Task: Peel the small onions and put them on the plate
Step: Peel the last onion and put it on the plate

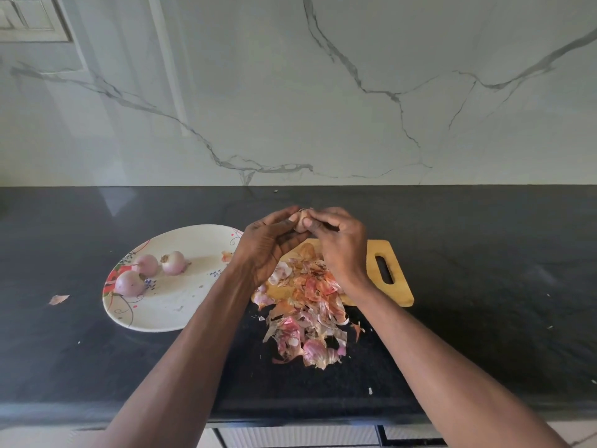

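No readable text, label, brand or number shows on anything here.

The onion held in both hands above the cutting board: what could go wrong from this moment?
1. The onion is pinched only by the fingers of both hands in the air; it may slip and roll over the counter.
2. The peel pile already spills off the cutting board; more peel may scatter.
3. The three peeled onions sit near the plate edge, beside the left forearm, and may get knocked.
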A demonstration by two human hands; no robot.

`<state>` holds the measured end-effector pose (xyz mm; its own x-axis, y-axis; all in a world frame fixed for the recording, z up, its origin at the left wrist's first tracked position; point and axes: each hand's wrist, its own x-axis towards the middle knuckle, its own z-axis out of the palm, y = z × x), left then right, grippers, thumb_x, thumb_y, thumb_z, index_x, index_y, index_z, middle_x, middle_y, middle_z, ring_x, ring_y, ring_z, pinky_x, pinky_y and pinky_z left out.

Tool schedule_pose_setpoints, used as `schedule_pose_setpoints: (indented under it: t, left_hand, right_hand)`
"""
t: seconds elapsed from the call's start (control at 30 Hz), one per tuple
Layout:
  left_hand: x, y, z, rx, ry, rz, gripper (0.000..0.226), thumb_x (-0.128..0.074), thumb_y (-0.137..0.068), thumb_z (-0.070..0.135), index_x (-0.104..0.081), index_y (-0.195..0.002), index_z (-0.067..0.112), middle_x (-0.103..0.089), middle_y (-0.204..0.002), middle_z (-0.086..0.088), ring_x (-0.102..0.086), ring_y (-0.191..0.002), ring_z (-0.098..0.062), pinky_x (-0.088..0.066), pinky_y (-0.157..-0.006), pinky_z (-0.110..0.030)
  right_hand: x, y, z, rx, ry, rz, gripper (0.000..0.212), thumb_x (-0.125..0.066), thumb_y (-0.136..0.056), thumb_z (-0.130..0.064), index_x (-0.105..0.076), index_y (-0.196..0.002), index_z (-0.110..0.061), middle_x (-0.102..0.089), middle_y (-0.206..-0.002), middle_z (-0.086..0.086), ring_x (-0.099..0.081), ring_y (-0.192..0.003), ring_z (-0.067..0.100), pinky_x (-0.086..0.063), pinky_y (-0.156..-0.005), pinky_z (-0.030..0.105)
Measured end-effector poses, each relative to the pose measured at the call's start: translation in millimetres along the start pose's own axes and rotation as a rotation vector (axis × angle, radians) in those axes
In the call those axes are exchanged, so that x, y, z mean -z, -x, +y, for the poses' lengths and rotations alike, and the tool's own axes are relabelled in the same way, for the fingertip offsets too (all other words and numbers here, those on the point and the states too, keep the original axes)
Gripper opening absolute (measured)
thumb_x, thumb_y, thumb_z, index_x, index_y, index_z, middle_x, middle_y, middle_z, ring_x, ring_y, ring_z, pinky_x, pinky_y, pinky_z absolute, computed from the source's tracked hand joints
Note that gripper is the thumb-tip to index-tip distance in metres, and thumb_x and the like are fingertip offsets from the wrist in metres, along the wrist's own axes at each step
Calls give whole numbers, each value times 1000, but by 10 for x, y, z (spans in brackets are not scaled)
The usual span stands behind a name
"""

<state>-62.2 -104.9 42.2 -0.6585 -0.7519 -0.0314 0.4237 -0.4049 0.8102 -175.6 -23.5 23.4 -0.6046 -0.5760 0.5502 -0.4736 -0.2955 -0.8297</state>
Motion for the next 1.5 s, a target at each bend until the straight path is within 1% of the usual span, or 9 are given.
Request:
schedule_pose_setpoints:
  t: [0.17, 0.37, 0.57, 0.73, 0.8, 0.97, 1.23, 1.37, 1.5]
  left_hand:
    - [-14, -3, -54, -2, 2, 9, 22, -59, -96, -2, -64, -116, -9, -72, -106, -24, -74, -94, -31, -62, -83, -35]
    - [-22, -5, -43, -5, -11, -8, 24, -59, -94, -3, -64, -117, -7, -73, -102, -21, -74, -87, -26, -62, -83, -32]
    - [-27, 10, -31, 18, -5, -43, 26, -59, -91, -1, -62, -115, -9, -70, -105, -26, -73, -93, -33, -62, -77, -28]
    - [34, -34, 0, -11, -25, -50, 25, -56, -94, -4, -63, -118, -4, -68, -115, -23, -69, -98, -29, -59, -86, -30]
    - [47, -41, -2, -36, -40, -57, 33, -63, -84, -5, -64, -117, -3, -68, -117, -23, -69, -99, -29, -56, -93, -33]
    - [65, -38, -63, -248, -373, -10, 39, -80, -71, 6, -72, -109, 4, -75, -107, -15, -70, -104, -33, -54, -98, -45]
    - [70, -12, -55, -373, -493, -61, 19, -64, -93, -1, -75, -107, 6, -78, -101, -10, -74, -95, -23, -57, -86, -30]
    - [91, -15, -57, -467, -630, 20, 16, -67, -94, 5, -78, -104, 12, -79, -97, -4, -75, -95, -20, -58, -89, -34]
    - [86, 2, -47, -487, -682, 13, 18, -74, -91, 14, -78, -107, 7, -79, -97, -6, -75, -94, -22, -58, -91, -40]
  right_hand:
    - [-56, 19, -4, -122, -157, 130, 9, -77, -85, -5, -78, -94, -5, -73, -92, 4, -71, -89, 16, -59, -83, 32]
    - [-101, 63, -48, 3, 8, 125, 7, -68, -94, -11, -73, -95, -15, -69, -89, -5, -65, -83, 3, -53, -74, 18]
    - [-35, -11, -26, -215, -105, 164, 21, -66, -95, -8, -68, -86, -27, -70, -87, -6, -66, -83, 14, -58, -72, 33]
    - [55, -71, -11, -322, -79, 67, 31, -62, -95, 0, -69, -118, -19, -68, -100, -3, -62, -81, 3, -50, -63, 14]
    - [69, -79, -56, -336, -139, 16, 25, -65, -95, -7, -72, -117, -17, -71, -105, -7, -66, -84, -4, -52, -70, 11]
    - [32, -74, -93, -468, -358, -95, 17, -74, -89, -15, -75, -105, -20, -78, -98, 1, -73, -98, 18, -58, -91, 37]
    - [84, -147, -65, -518, -474, -65, 22, -63, -94, -2, -77, -103, -18, -75, -110, 11, -71, -104, 27, -59, -88, 37]
    - [72, -138, -76, -489, -530, -122, 34, -66, -87, 8, -72, -114, -11, -71, -119, 15, -69, -111, 28, -58, -91, 36]
    - [94, -123, -85, -424, -468, -162, 42, -70, -84, 8, -72, -113, -23, -74, -116, 6, -68, -114, 22, -53, -100, 36]
